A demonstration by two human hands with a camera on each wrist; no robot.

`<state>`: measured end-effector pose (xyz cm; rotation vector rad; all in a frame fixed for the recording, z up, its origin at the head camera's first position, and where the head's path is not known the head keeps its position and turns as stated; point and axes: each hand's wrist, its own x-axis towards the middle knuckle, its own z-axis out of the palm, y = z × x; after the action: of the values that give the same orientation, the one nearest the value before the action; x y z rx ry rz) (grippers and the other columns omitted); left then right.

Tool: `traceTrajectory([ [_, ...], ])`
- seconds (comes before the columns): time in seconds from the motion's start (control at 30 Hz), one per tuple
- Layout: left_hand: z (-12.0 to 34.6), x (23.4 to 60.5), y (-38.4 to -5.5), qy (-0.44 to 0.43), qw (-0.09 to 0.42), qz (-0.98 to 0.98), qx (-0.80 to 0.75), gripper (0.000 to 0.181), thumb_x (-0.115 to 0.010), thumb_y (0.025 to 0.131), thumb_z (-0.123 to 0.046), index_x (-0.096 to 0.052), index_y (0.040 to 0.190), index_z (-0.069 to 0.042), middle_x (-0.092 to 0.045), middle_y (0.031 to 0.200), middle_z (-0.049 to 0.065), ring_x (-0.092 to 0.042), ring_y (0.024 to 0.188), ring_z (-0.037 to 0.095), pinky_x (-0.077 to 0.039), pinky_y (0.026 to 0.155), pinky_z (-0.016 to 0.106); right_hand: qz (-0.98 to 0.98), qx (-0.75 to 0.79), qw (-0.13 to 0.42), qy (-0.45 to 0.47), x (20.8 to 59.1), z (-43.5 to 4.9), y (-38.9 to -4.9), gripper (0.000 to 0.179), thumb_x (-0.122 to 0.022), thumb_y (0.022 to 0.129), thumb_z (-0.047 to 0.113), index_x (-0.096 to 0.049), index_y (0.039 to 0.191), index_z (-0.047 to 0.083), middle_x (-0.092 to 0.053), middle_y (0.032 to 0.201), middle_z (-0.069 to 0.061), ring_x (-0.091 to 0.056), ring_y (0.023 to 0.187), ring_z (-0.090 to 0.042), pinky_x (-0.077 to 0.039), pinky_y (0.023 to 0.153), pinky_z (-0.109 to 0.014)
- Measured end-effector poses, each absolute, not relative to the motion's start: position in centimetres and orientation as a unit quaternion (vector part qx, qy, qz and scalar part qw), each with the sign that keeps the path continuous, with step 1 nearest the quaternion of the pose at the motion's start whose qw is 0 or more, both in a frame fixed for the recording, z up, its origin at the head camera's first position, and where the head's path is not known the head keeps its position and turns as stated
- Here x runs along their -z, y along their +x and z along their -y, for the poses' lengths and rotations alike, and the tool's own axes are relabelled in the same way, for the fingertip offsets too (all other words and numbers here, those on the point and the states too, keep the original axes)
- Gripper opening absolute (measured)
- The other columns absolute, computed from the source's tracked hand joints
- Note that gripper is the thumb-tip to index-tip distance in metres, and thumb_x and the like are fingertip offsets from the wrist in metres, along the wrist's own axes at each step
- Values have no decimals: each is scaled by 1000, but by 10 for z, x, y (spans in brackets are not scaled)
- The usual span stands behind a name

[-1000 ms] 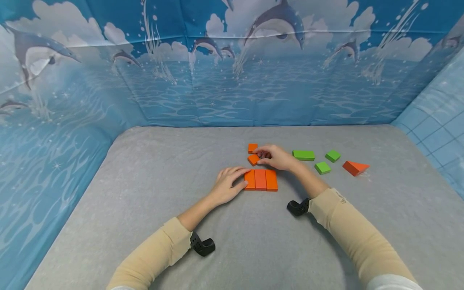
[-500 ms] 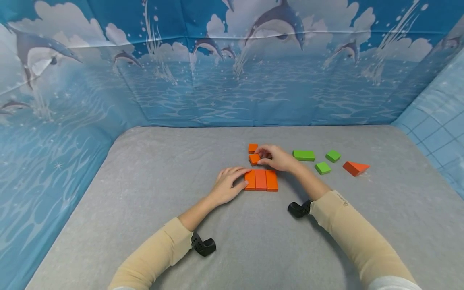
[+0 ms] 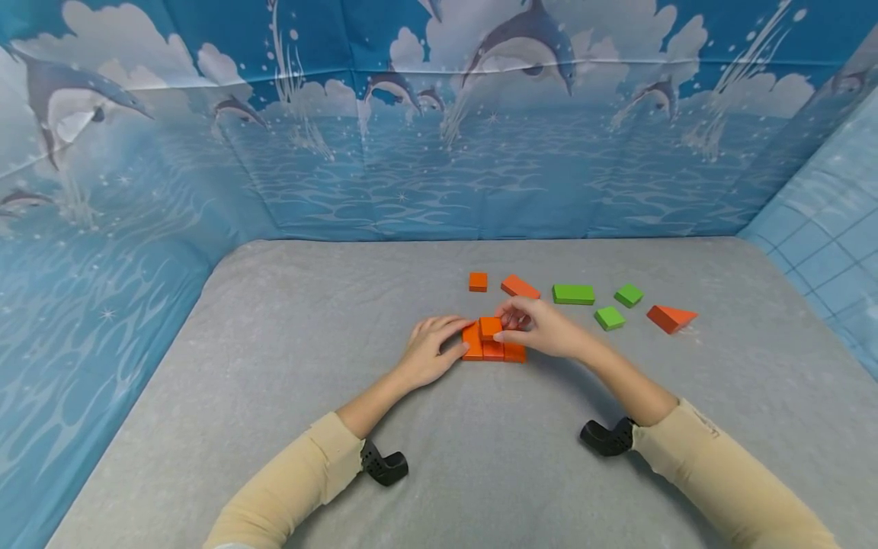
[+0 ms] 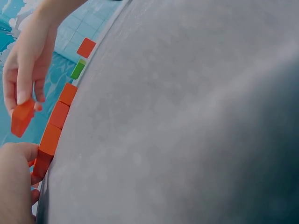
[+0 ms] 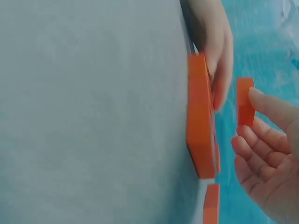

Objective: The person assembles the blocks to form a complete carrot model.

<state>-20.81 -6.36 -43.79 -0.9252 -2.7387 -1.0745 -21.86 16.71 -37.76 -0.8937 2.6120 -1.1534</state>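
My left hand [image 3: 427, 352] rests on the grey cloth at the left end of a row of orange blocks [image 3: 514, 351], laid side by side. Its thumb and index finger touch the leftmost block [image 3: 472, 341]. My right hand [image 3: 545, 329] pinches a small orange block [image 3: 490, 328] between thumb and fingers. In the left wrist view this small block [image 4: 22, 118] is raised above the row [image 4: 59, 115]. The right wrist view shows the thumb on one face of the small block [image 5: 245, 100], with the other fingers [image 5: 264, 140] loosely curled below.
Behind the row lie a small orange block [image 3: 478, 282] and a longer orange-red piece [image 3: 519, 287]. To the right are a long green block [image 3: 573, 294], two small green blocks [image 3: 609, 318] and an orange-red triangular block [image 3: 671, 319]. A dolphin-print curtain [image 3: 425, 183] borders the table.
My right hand has picked up the nearer small orange block and carried it toward me over the row, uncovering the orange-red piece behind. My left hand has stayed in place.
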Motion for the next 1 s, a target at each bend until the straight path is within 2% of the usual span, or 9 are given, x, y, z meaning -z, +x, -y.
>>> traceTrajectory([
  [0.37, 63, 439, -209, -300, 30, 887, 350, 40, -53, 92, -28, -53, 130, -14, -49, 133, 8, -39, 123, 26, -20, 104, 48, -870, 373, 67, -315, 391, -160, -186, 23, -72, 79, 16, -61, 96, 4, -58, 81, 1, -52, 73, -11, -45, 64, -24],
  [0.7, 64, 438, -209, -298, 24, 891, 341, 41, -53, 93, -29, -51, 131, -14, -48, 133, 8, -38, 124, 26, -19, 105, 47, -870, 372, 53, -318, 398, -158, -179, 26, -74, 77, 20, -62, 94, 5, -59, 83, -4, -53, 76, -17, -46, 68, -27],
  [1.0, 64, 438, -208, -296, 24, 892, 340, 41, -53, 93, -29, -51, 131, -14, -48, 133, 8, -38, 124, 26, -18, 105, 48, -883, 344, 15, -318, 406, -155, -179, 28, -77, 73, 23, -60, 90, 9, -55, 79, 1, -49, 74, -14, -42, 67, -26],
])
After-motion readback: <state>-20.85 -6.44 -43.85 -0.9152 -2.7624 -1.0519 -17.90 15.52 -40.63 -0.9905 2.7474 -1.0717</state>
